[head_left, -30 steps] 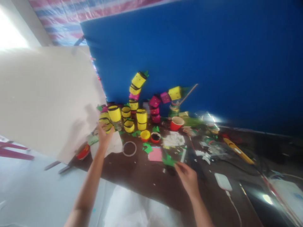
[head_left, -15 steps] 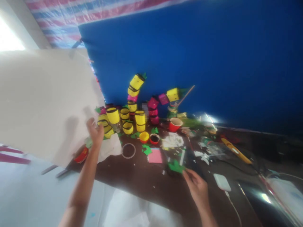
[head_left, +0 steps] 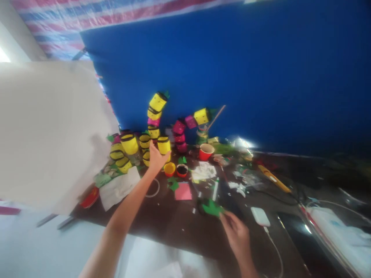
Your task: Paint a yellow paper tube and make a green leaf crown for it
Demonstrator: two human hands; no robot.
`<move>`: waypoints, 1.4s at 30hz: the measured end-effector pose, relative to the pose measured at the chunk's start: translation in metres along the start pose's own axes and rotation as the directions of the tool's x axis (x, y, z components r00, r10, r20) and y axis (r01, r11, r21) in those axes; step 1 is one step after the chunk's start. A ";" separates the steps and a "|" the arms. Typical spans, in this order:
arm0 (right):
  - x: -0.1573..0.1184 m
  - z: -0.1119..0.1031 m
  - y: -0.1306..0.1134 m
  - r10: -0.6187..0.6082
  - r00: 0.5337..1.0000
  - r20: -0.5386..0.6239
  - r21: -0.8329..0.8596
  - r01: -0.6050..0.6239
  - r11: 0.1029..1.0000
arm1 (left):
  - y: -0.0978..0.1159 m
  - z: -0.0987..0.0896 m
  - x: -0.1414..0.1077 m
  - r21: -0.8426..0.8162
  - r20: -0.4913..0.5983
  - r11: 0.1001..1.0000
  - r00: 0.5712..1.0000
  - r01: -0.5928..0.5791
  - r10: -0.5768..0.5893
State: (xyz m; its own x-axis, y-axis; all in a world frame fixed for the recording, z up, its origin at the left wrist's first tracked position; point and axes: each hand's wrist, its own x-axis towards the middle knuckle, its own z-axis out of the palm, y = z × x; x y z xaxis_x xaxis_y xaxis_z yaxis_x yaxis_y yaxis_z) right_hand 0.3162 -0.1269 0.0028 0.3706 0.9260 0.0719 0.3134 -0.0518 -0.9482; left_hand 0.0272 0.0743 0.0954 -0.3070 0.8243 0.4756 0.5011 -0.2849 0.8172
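Note:
My left hand [head_left: 157, 159] reaches over the table with its fingers and thumb spread, in front of a yellow cup [head_left: 164, 143] with a black rim. Its fingertips overlap the cup in view, and whether they touch it I cannot tell. More yellow cups, such as the large one [head_left: 129, 144], stand to the left of it. In my right hand [head_left: 236, 231] a green paper cutout [head_left: 213, 208] with pointed tips is pinched between thumb and fingers, held above the dark table [head_left: 174, 222]. Behind the cups rises a curved stack of yellow and pink cups [head_left: 154, 112].
Two small paint cups, one yellow [head_left: 169, 169] and one dark [head_left: 182, 170], sit near a pink paper square [head_left: 183, 191]. A red cup [head_left: 206, 152], crumpled tissue [head_left: 204, 170], a yellow utility knife [head_left: 274, 178] and a white charger [head_left: 260, 216] lie rightward. A blue board [head_left: 246, 77] stands behind.
My left hand has moved right, from beside the left yellow cups to the middle yellow cup. My right hand still holds the green cutout. The view has shifted slightly right.

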 end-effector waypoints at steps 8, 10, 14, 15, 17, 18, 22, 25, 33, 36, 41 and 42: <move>-0.006 -0.015 -0.002 0.042 0.998 -0.047 0.037 -0.041 0.998 | 0.001 0.024 0.022 0.074 -0.072 0.995 0.995 -0.067 0.072; -0.003 -0.015 -0.005 0.045 0.998 -0.048 0.056 -0.042 0.998 | 0.004 0.020 0.019 0.026 -0.107 0.999 0.993 -0.038 0.040; 0.004 -0.009 -0.011 0.069 0.997 -0.017 0.115 -0.067 0.991 | 0.010 0.009 0.011 -0.134 -0.074 0.991 0.997 -0.010 0.000; 0.006 -0.006 -0.012 0.075 0.997 0.001 0.128 -0.074 0.989 | 0.011 0.007 0.010 -0.193 -0.048 0.981 0.999 0.005 -0.015; 0.009 0.000 -0.015 0.077 0.997 0.014 0.142 -0.078 0.987 | 0.012 0.004 0.010 -0.301 -0.007 0.952 0.999 0.045 -0.050; 0.011 0.002 -0.016 0.075 0.997 0.014 0.143 -0.076 0.987 | 0.012 0.004 0.010 -0.347 0.011 0.935 0.998 0.069 -0.070; 0.013 0.010 -0.020 0.066 0.998 0.012 0.144 -0.067 0.987 | 0.012 0.003 0.016 -0.492 0.070 0.848 0.980 0.197 -0.187; 0.010 0.010 -0.023 0.082 0.997 0.001 0.152 -0.081 0.985 | 0.015 0.001 0.016 -0.640 0.117 0.715 0.955 0.281 -0.271; 0.009 0.004 -0.029 0.148 0.989 -0.001 0.162 -0.146 0.976 | 0.019 -0.010 0.001 -0.767 0.398 0.422 0.874 0.483 -0.277; 0.009 0.004 -0.033 0.154 0.988 0.006 0.155 -0.153 0.976 | 0.021 -0.016 -0.011 -0.769 0.484 0.335 0.838 0.544 -0.250; 0.006 0.004 -0.039 0.136 0.991 0.013 0.189 -0.136 0.972 | 0.023 -0.023 -0.035 -0.748 0.600 0.201 0.774 0.632 -0.200; 0.006 0.004 -0.039 0.137 0.991 0.013 0.203 -0.136 0.970 | 0.023 -0.023 -0.039 -0.748 0.620 0.155 0.762 0.646 -0.185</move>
State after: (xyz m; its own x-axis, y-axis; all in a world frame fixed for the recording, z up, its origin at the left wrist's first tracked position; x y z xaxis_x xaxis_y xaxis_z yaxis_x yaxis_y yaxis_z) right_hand 0.3025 -0.1180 0.0394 0.3989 0.9149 -0.0623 0.0760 -0.1006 -0.9920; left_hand 0.0322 0.0246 0.1028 0.1751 0.9845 0.0096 -0.7258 0.1225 0.6769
